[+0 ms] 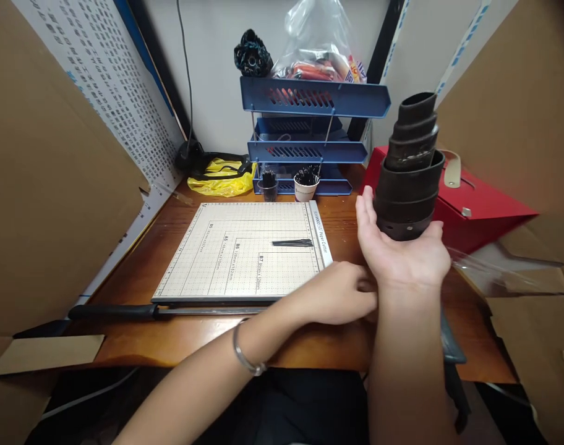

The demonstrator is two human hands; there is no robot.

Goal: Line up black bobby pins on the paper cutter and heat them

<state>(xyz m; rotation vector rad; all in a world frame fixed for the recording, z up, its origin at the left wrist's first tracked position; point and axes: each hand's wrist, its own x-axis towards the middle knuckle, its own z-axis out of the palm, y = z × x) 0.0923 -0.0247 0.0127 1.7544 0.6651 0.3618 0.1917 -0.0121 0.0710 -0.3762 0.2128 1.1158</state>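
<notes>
My right hand (pixel 402 253) is palm up and raised, its fingers and thumb curled around the base of a dark, spiral-stepped roll (pixel 409 191). The roll stands upright in the palm, narrowing upward in overlapping tiers with an open top. My left hand (pixel 340 293), wearing a bangle on its wrist, reaches across to beside my right wrist. Its fingers are curled, and their tips are hidden behind the right forearm. Left of both hands lies a paper cutter (pixel 235 266) with a gridded board. A small bundle of thin black strands (pixel 291 243) rests on the board.
The cutter's black handle (pixel 110 311) points left along the table's front. Behind the board stand a clear cup (pixel 268 190) and a paper cup (pixel 306 188) with black strands. Blue tiered trays (pixel 310 151) rise at the back. A red box (pixel 481 204) sits on the right.
</notes>
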